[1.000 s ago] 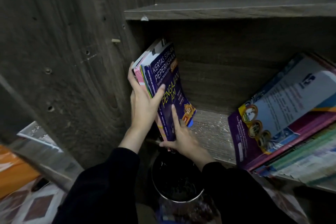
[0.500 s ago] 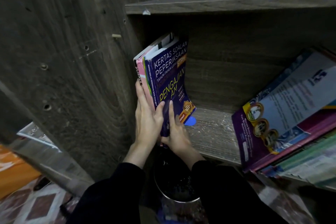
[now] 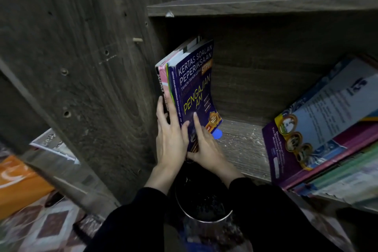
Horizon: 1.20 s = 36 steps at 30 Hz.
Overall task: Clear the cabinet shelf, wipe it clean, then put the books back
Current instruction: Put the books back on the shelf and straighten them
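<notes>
Dark wood-grain cabinet side fills your left, with an orange object low beside it on the patterned floor. Just right of that panel, your left hand lies with straight fingers pressed flat up the spines of a small bundle of books: a black science title, a pink one, and the blue Pengajian Am exam-paper book on the outside. The bundle stands nearly upright at the shelf's left end, close against the side. Your right hand wraps its lower front corner, forefinger laid straight up the cover.

These are soft paperbacks, and the blue cover already bows outward near its foot, so I'd expect them to flex and, being glossy, to slide on each other. As a bundle they look light enough for you. Take them low, squeezing spine against cover, and let the bottom edges bear on the shelf board before you ease off.

Behind your right hand sits a small blue item, possibly a cap; it is too small to tell. Below your wrists is a round, dark, metal-rimmed container. Well apart at the far right, a stack of larger books lies on the same shelf, jutting over its edge
</notes>
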{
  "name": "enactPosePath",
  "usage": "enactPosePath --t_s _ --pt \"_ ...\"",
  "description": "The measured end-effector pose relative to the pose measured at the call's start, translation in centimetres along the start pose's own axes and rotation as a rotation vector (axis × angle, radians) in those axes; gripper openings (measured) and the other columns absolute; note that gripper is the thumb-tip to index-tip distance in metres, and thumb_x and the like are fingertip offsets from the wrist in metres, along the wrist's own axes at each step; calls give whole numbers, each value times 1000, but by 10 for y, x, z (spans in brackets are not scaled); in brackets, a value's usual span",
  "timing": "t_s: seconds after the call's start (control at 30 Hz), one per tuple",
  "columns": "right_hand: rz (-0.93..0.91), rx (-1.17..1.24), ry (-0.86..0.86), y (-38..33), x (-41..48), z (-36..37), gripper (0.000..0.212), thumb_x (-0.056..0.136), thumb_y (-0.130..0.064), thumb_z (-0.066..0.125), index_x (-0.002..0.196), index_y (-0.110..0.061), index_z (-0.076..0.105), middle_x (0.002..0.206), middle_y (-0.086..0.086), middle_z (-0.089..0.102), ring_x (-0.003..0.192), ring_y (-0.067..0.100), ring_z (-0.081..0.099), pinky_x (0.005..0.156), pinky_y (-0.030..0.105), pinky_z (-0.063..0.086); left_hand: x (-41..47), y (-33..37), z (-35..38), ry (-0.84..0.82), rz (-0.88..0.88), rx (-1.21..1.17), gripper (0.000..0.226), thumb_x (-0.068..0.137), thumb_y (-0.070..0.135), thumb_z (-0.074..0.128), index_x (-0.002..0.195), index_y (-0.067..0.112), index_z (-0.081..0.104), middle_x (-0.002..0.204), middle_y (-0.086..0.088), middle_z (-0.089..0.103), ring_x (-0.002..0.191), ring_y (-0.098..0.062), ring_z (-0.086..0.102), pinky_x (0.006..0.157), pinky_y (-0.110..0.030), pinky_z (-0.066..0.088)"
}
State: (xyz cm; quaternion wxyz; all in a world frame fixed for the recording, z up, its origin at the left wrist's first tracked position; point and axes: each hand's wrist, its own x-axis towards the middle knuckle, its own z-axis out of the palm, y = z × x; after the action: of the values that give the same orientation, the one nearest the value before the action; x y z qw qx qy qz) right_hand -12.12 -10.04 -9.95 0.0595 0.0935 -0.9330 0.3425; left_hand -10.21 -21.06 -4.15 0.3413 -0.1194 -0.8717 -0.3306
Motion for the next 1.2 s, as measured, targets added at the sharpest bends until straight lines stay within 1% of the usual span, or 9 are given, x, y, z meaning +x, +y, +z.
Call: enactPosePath --t_s 0.1,0.2,0.33,0.47,0.7,0.8,0.93,1.1,1.2 --pt "10 0 -36 -3 -4 -11 118 78 -37 75 138 -51 -25 151 18 28 138 34 30 110 47 32 0 1 0 -34 -57 -3 98 94 19 53 141 40 -30 150 -10 25 114 -39 55 82 -53 52" --pt "7 -11 45 -3 -12 -27 106 80 -29 73 150 -38 -6 153 15 27 139 32 28 112 44 30 -1 7 -1 -56 -110 18 95 95 17 52 139 40 -29 144 -13 33 107 -41 58 84 -51 49" --pt "27 -78 190 -4 -25 -58 98 83 -24 69 152 -30 0 151 13 32 136 32 29 111 43 28 4 21 -10 -140 -142 95 100 94 12 53 134 54 -29 131 -16 38 86 -43 61 78 -48 49" --pt "47 -148 309 -13 -45 -100 84 88 -24 63 153 -28 9 149 14 32 138 29 22 112 44 23 12 32 -18 -199 -234 137 103 91 9 58 134 47 -28 112 -17 43 82 -39 60 78 -47 48" --pt "-3 -379 889 -12 -95 -182 61 80 -17 60 139 -13 46 134 22 48 132 38 30 108 50 27 17 32 -17 -205 -243 181 109 86 6 64 144 31 -24 123 -27 39 77 -36 51 80 -51 48" --pt "107 -444 998 1 -114 -212 60 79 -15 61 137 -10 46 140 26 40 135 39 23 110 51 23 19 33 -16 -211 -268 156 107 86 4 64 148 30 -20 123 -29 37 85 -43 52 86 -55 45" --pt "378 -484 1007 19 -137 -235 71 86 -22 60 148 -8 28 151 26 22 142 41 10 115 50 11 19 35 -15 -207 -288 141 106 86 3 63 149 32 -17 121 -31 37 90 -50 54 88 -58 43" --pt "474 -345 941 20 -140 -238 73 89 -27 58 148 -5 22 131 21 50 131 35 32 118 43 7 18 35 -17 -212 -274 121 103 87 1 61 150 31 -15 121 -34 37 93 -54 52 89 -60 41" --pt "418 -264 951 13 -137 -235 73 88 -24 62 149 -9 23 127 16 52 127 29 39 109 35 23 18 37 -18 -216 -275 106 102 88 1 59 149 33 -16 121 -33 36 94 -54 52 90 -60 40"
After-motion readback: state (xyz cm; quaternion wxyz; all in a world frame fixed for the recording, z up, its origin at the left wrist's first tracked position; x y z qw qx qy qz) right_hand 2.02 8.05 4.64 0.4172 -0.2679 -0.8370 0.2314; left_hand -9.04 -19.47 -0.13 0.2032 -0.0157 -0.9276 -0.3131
